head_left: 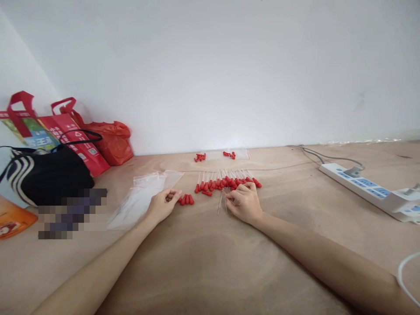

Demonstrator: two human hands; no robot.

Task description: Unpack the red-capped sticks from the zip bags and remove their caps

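Left hand (162, 204): rests on the surface (210, 267) left of the middle, heel on the edge of the plastic bags (144, 197). The fingers are curled loosely, and I cannot tell whether they pinch anything.
Loose red bulbs (186, 200): a small cluster just beside the left fingertips, on their right, touching or nearly so. They seem gathered there to be within easy reach.
Right hand (244, 202): palm down near the middle of the surface, fingers bent in and closed over the upper ends of the clear tubes (222, 201).
Clear tubes: a few thin ones lying side by side, running from under the right fingers toward the near edge. They look pinned together so they do not roll.
Dropper row (226, 180): tubes with red bulbs laid parallel just beyond both hands, bulbs toward the near edge. The right knuckles touch its right end.
Far bulbs (200, 157): two small red heaps near the far edge, by the wall.
Power strip (367, 189): toward the right edge, well apart from the hands.
Bags (82, 140): red carriers and a black bag (49, 177) at the far left corner.
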